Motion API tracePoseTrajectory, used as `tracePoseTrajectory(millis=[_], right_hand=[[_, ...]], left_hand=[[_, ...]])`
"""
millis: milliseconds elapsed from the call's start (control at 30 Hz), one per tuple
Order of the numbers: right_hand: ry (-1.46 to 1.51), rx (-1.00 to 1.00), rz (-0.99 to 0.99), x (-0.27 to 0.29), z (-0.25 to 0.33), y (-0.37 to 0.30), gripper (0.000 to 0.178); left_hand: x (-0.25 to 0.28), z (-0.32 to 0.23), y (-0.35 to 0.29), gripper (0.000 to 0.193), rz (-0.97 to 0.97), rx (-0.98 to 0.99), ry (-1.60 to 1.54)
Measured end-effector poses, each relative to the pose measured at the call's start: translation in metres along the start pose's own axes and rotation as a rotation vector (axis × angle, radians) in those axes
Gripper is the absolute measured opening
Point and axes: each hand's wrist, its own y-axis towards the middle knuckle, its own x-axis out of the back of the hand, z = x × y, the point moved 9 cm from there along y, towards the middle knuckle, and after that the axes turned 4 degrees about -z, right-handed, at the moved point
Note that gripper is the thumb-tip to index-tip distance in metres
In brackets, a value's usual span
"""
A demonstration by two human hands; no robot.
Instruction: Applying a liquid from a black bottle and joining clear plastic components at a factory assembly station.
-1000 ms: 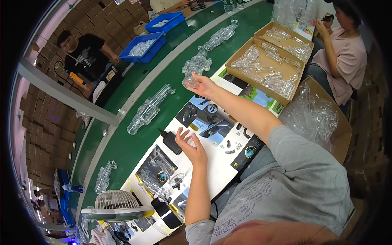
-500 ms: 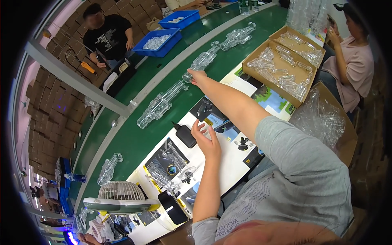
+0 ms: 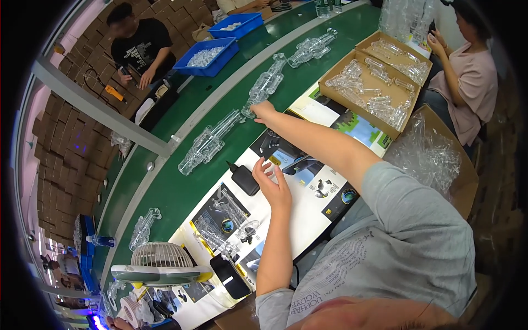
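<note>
My right hand (image 3: 263, 112) reaches out over the green conveyor belt (image 3: 165, 192), its fingers closed on the near end of a clear plastic toy-like assembly (image 3: 267, 82). A similar clear assembly (image 3: 206, 144) lies just left of that hand, and another (image 3: 312, 48) lies farther along the belt. My left hand (image 3: 273, 186) hovers open above the white, picture-printed work surface (image 3: 300, 212), with fingers apart and nothing in them. Beside it is a black squeeze bottle (image 3: 245, 180) with a pointed tip. Loose clear parts (image 3: 228, 212) lie on the printed surface, nearer the fan.
A desk fan (image 3: 159, 264) and a black box-like object (image 3: 229, 275) stand at lower left. Cardboard trays of clear parts (image 3: 379, 91) and a carton of clear plastic bags (image 3: 426, 154) are at right. Across the belt, a person works near blue bins (image 3: 206, 56); another sits at far right.
The clear assembly's near end has swung slightly toward me with my right hand. My left hand stays open in about the same place. The whole view has shifted a little.
</note>
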Motion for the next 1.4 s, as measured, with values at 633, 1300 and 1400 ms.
tracePoseTrajectory(millis=[633,1300,1400], right_hand=[[-0.248,0.475,0.542,0.035,-0.002,-0.129,0.018],[0.235,-0.109,0.496,0.044,-0.046,-0.099,0.023],[0.222,-0.093,0.494,0.042,-0.044,-0.102,0.024]], left_hand=[[-0.018,0.03,-0.012,0.026,0.123,0.377,-0.375],[-0.055,0.014,-0.033,0.012,0.526,0.527,-0.66],[-0.053,0.003,-0.033,0.009,0.578,0.345,-0.403]])
